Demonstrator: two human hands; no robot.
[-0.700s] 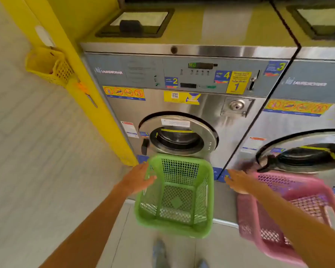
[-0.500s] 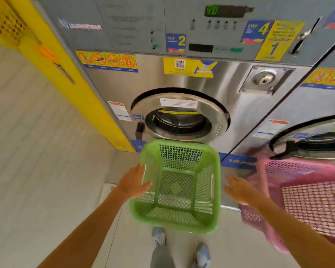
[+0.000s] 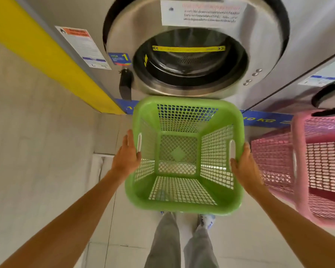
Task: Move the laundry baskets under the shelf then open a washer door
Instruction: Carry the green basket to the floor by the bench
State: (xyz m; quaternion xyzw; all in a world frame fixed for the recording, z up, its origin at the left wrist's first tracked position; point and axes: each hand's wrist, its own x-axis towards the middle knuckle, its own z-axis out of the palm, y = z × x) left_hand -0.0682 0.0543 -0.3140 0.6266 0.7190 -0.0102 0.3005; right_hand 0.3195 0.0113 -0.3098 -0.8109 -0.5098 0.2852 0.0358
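An empty green mesh laundry basket [image 3: 184, 205] sits in front of the steel washer, just below its round door [image 3: 190, 55], which is closed. My left hand [image 3: 127, 155] presses against the basket's left side at the handle slot. My right hand [image 3: 244, 165] presses against its right side at the other slot. A pink laundry basket [image 3: 298, 171] stands to the right of the green one, untouched, below the second washer.
The door's black handle [image 3: 125, 84] hangs at its left edge. A yellow panel [image 3: 46, 55] flanks the washer on the left. A second washer door [image 3: 331, 95] shows at the right edge. My legs and shoes [image 3: 182, 240] stand on the pale tiled floor [image 3: 37, 151].
My view has dropped closer to the washer. My right hand has moved from the pink basket to the green basket's right side, and my left hand has closed in on its left side.
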